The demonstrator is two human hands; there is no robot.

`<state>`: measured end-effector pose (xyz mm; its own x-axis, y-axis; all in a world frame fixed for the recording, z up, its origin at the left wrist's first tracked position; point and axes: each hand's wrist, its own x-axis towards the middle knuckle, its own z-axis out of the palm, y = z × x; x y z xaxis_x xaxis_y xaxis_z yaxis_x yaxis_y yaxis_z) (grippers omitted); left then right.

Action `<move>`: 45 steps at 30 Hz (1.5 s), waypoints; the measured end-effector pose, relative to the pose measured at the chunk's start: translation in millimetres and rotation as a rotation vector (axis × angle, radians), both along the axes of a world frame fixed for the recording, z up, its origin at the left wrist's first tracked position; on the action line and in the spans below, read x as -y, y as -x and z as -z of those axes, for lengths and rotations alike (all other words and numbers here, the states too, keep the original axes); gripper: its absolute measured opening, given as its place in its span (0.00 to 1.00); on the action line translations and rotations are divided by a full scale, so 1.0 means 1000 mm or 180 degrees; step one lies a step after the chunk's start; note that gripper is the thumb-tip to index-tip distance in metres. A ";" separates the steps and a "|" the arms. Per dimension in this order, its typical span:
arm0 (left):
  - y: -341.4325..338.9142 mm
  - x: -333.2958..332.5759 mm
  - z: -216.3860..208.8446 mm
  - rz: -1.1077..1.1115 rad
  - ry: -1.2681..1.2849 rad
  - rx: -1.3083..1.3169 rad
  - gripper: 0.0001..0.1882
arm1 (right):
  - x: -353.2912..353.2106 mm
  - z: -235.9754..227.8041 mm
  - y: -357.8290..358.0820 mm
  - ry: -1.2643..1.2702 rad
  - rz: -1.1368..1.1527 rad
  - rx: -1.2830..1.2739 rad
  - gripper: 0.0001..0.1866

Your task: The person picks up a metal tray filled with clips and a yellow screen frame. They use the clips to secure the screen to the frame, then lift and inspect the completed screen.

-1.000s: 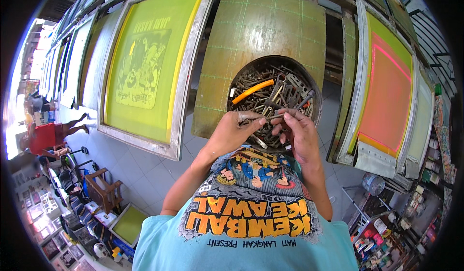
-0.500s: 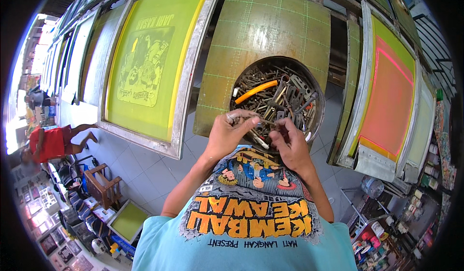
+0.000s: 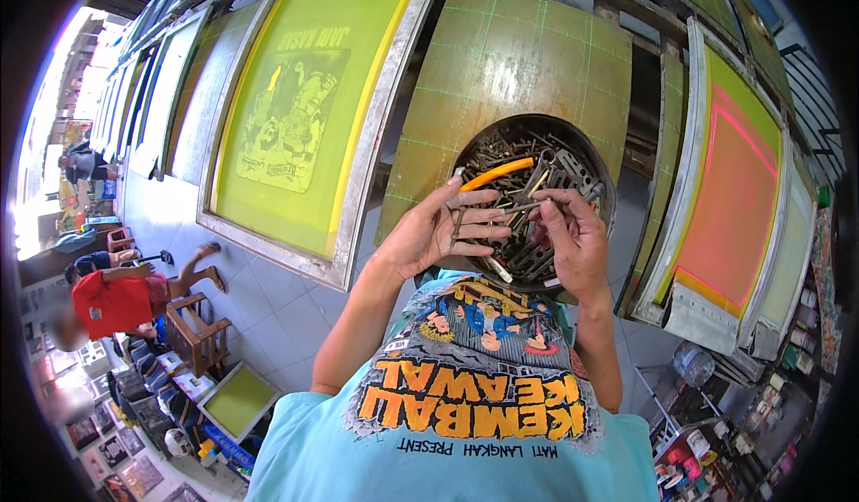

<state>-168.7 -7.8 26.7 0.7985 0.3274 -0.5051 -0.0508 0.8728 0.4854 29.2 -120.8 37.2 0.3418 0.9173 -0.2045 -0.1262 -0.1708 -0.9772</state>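
A round dark tub (image 3: pixel 610 207) full of loose screws, bolts and metal bits (image 3: pixel 510 144) sits in front of me. Above its near side my left hand (image 3: pixel 438 229) is held palm up, fingers spread and smudged grey. A small dark piece, perhaps a screw, seems to lie across those fingers. My right hand (image 3: pixel 577 238) pinches one end of a thin, long screw (image 3: pixel 521 208), whose other end points toward the left fingers. An orange curved tube (image 3: pixel 497 174) rests on the hardware, close to a ring-ended metal tool (image 3: pixel 544 164).
Under the tub is a greenish board (image 3: pixel 519 63) with grid lines. A yellow-green printing screen (image 3: pixel 349 225) stands at left, a pink-and-yellow one (image 3: pixel 734 198) at right. Farther left a person in red (image 3: pixel 112 303) is near a wooden chair (image 3: pixel 199 341).
My left hand has opened from a pinch into a spread palm. My right hand has lifted slightly, holding the screw in view. The person in red has shifted, and the whole view has moved slightly.
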 end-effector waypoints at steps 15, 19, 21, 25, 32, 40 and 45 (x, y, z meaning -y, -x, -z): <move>-0.017 0.016 -0.008 0.0613 -0.2806 -0.1269 0.17 | -0.005 0.004 0.009 -0.0020 -0.0204 0.0854 0.11; -0.015 0.008 -0.025 0.0975 -0.1741 -0.0832 0.21 | -0.006 0.010 0.007 -0.0081 -0.0179 0.0756 0.11; -0.011 0.003 -0.022 0.1099 -0.1277 -0.0614 0.21 | -0.008 0.015 0.006 -0.0076 -0.0137 0.0753 0.12; -0.011 0.008 -0.006 0.0740 -0.2933 -0.0853 0.24 | -0.015 0.007 0.009 0.0104 -0.0200 0.0629 0.13; -0.014 -0.015 -0.023 0.1245 -0.2085 -0.0716 0.25 | -0.036 0.002 0.003 0.0137 -0.0376 0.0687 0.12; -0.027 -0.004 -0.012 0.0577 -0.3265 -0.1463 0.08 | -0.039 -0.001 0.004 -0.0014 -0.0451 0.0474 0.11; -0.006 -0.023 -0.006 0.1117 -0.2823 -0.0648 0.12 | -0.037 -0.003 0.005 0.0137 -0.0243 0.0677 0.11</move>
<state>-162.2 15.4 32.6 0.8480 0.4155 -0.3292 0.3000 0.1357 0.9442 24.3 -84.1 40.2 0.3114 0.9341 -0.1747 0.0966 -0.2140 -0.9720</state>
